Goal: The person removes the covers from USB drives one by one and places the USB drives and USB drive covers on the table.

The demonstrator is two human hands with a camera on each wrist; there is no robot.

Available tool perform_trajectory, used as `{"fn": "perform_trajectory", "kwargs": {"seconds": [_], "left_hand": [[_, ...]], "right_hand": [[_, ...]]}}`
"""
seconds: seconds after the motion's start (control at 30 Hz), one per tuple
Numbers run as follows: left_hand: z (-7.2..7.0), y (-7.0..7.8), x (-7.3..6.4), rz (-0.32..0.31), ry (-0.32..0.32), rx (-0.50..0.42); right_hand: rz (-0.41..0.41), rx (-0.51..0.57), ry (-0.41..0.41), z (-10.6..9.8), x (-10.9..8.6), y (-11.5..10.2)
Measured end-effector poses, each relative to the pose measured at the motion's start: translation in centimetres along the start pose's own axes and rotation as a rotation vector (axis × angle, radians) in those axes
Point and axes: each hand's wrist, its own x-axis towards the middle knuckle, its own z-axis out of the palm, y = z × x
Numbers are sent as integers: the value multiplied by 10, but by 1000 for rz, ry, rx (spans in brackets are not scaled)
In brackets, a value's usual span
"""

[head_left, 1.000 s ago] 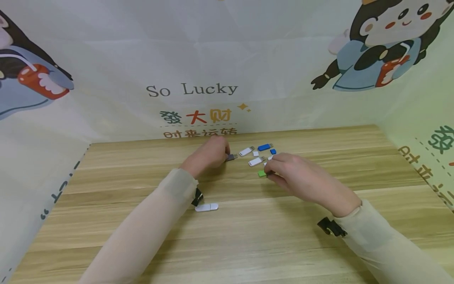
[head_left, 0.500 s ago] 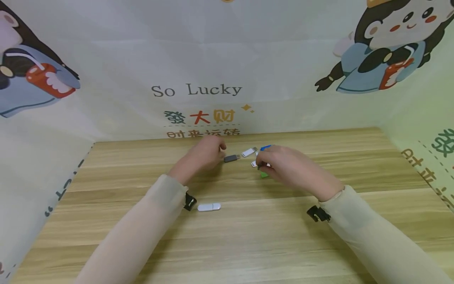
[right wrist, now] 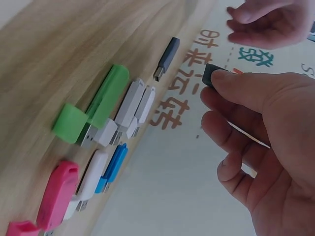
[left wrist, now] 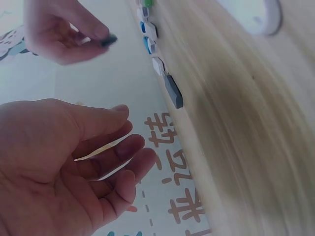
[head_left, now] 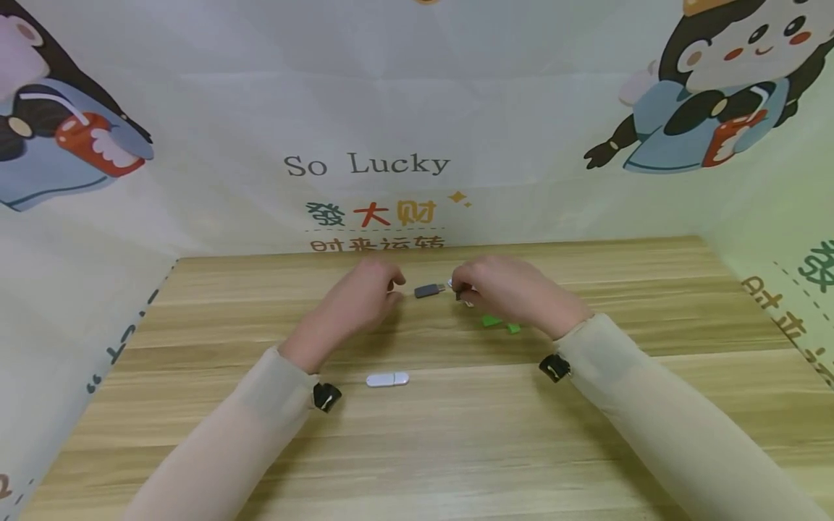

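Note:
My right hand (head_left: 517, 289) pinches a small dark cap (right wrist: 209, 74) between thumb and forefinger, held above the table. Just left of it lies a dark grey USB flash drive (head_left: 426, 291), uncapped, its metal plug pointing right. My left hand (head_left: 361, 289) hovers beside that drive, fingers loosely bent and holding nothing, as the left wrist view shows. Under and past the right hand lie a green USB drive (right wrist: 109, 96) with its green cap (right wrist: 70, 122), a blue drive (right wrist: 115, 162), several white drives (right wrist: 130, 103) and a pink drive (right wrist: 58, 194). In the head view, the right hand hides most of these.
A white capped USB stick (head_left: 387, 379) lies alone nearer the front of the wooden table (head_left: 443, 449). A pink cap (right wrist: 23, 228) sits near the pink drive. Printed cloth walls (head_left: 365, 87) rise at the back and both sides.
The right hand has moved left from beside the green drive with the dark cap, toward the dark grey drive. The left hand has let go of that drive and drawn slightly left.

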Motion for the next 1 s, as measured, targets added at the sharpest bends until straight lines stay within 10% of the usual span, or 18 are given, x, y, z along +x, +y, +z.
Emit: {"fn": "perform_trajectory", "kwargs": {"seconds": [1.0], "left_hand": [[0, -14, -78, -6, 126, 243]], "right_hand": [[44, -42, -130, 30, 47, 11]]}}
